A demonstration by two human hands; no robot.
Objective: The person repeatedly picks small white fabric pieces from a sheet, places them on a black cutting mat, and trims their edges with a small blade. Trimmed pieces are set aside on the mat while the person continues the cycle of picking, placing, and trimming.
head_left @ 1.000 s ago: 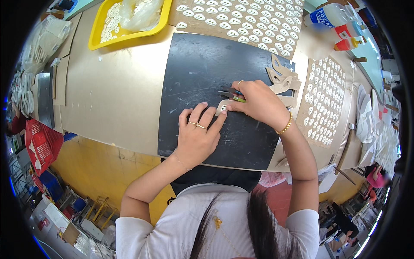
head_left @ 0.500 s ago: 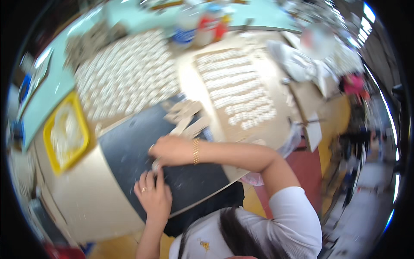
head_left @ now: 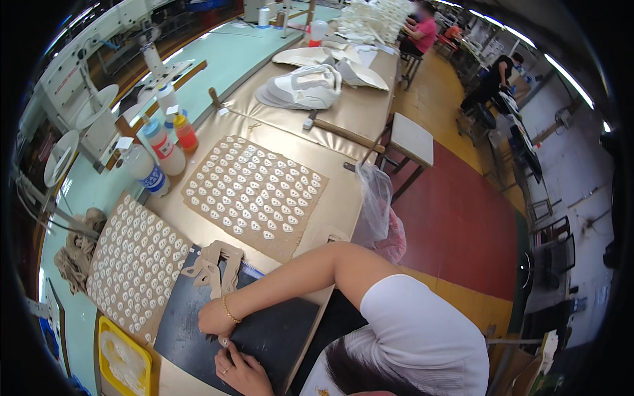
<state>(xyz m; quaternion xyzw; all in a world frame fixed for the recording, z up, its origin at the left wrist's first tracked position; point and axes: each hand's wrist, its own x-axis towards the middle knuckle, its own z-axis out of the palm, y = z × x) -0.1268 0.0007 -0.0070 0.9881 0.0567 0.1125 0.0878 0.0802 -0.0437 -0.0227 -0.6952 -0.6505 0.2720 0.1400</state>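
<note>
Over a dark grey mat [head_left: 277,330] my two hands work close together. My left hand [head_left: 243,373], with a ring on one finger, has its thumb and forefinger at a small white piece [head_left: 224,342] that resembles the rounded pieces on the sheets. My right hand [head_left: 216,318] is curled just above it, its fingertips turned down and mostly hidden. Something dark shows under those fingertips, too small to name. Beyond the right wrist, flat beige cut-out shoe parts [head_left: 221,264] lie in a loose pile on the mat.
Two brown sheets, one at left [head_left: 135,264] and one farther off [head_left: 254,188], carry rows of small white pieces. A yellow tray [head_left: 148,369] stands at lower left. Bottles [head_left: 148,168] and a grey-white shoe upper [head_left: 304,89] stand farther back. A stool [head_left: 411,142] is beyond the table's right edge.
The view has swung toward the right and farther out, so the aisle and shoe upper show clearly. Both hands stay together over the mat.
</note>
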